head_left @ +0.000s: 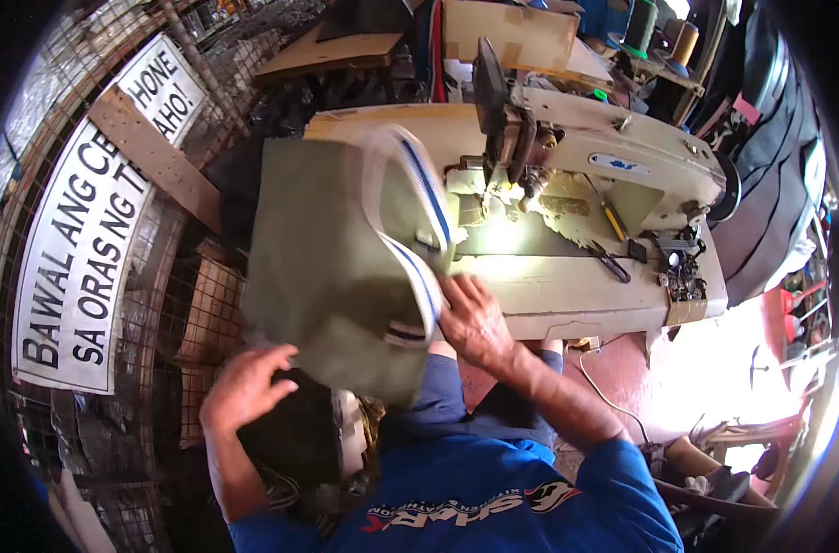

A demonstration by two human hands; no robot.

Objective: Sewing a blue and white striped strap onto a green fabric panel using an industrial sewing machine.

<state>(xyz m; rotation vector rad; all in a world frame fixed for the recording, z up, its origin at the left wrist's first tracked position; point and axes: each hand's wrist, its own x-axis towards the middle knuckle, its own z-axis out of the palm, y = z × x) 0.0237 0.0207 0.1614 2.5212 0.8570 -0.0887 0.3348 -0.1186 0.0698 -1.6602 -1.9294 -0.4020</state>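
An olive-green fabric piece (304, 235), shaped like a bag, hangs over the left end of the sewing table, with a looped white-and-blue striped strap (410, 276) on it. My right hand (470, 318) grips the strap and fabric edge at the table's front. My left hand (249, 387) is apart from the fabric's lower left corner, fingers spread and empty. The industrial sewing machine (640, 138) stands behind, its lamp lighting the needle area. A yellow-handled tool (611, 217) and dark-handled scissors (611, 265) lie on its bed.
A wire grid with white signs (78, 267) and a wooden plank runs along the left. Behind are a cardboard box (511, 32) and thread cones (685, 46). Dark material (765, 138) hangs at right. A metal attachment (686, 276) sits at the table's right end; a cord trails below.
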